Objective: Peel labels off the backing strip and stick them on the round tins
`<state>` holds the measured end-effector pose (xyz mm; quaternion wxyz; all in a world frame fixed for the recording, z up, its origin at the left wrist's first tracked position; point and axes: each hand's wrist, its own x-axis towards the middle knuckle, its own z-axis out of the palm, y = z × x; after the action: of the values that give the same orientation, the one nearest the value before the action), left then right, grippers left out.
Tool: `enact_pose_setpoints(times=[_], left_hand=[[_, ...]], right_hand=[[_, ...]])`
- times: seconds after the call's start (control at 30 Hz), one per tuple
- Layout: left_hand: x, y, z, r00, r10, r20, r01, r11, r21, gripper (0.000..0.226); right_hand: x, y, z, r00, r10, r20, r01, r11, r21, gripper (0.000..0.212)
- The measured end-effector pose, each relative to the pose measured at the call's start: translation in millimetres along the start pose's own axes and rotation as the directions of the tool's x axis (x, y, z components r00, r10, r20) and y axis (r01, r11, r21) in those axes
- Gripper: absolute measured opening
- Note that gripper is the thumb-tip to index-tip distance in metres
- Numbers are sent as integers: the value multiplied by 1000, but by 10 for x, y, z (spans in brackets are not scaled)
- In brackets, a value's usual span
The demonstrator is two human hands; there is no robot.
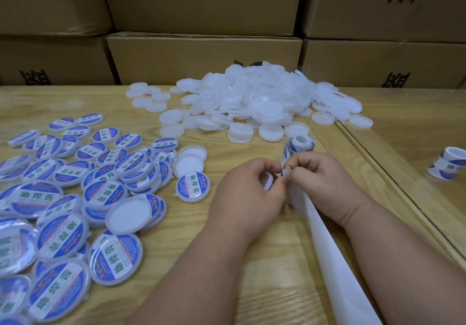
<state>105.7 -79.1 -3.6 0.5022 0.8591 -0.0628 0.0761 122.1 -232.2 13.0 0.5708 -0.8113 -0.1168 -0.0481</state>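
A roll of blue-and-white labels (297, 148) stands on the wooden table, its white backing strip (335, 256) trailing toward me. My right hand (320, 180) grips the strip just below the roll. My left hand (249, 193) holds a white round tin (268, 183) in its curled fingers, and its thumb and forefinger pinch a label edge (284, 173) at the strip. A heap of plain white tins (252, 102) lies at the back. Labelled tins (75, 198) with blue stickers spread over the left side, one labelled tin (193, 186) sitting apart near my left hand.
Stacked cardboard boxes (204, 57) wall off the far edge of the table. A second label roll (447, 164) stands at the right, beyond a raised wooden ridge (383, 170) running diagonally. Two unlabelled tins (189, 160) lie just behind the lone labelled one.
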Motion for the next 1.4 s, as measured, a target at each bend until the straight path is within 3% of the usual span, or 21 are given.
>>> enact_pose_setpoints(times=[0.17, 0.47, 0.63, 0.93, 1.3, 1.4], left_hand=[[62, -10, -59, 999, -7, 39, 12, 994, -111, 15], [141, -9, -97, 993, -35, 116, 57, 980, -193, 12], [159, -9, -120, 995, -67, 78, 89, 941, -327, 6], [156, 22, -102, 996, -85, 35, 91, 957, -274, 8], [149, 56, -117, 992, -128, 6, 124, 949, -288, 10], [151, 51, -109, 989, -142, -28, 128, 947, -293, 10]], right_hand=[[64, -4, 17, 1000, 12, -9, -12, 996, 91, 21], [168, 69, 38, 997, -12, -82, 17, 998, 57, 26], [165, 60, 39, 992, -44, -122, 53, 996, 73, 21], [154, 40, 57, 995, -78, -56, 82, 994, 76, 11], [155, 69, 53, 998, -62, -3, 62, 993, 98, 10], [161, 96, 49, 999, -48, 15, 46, 994, 95, 19]])
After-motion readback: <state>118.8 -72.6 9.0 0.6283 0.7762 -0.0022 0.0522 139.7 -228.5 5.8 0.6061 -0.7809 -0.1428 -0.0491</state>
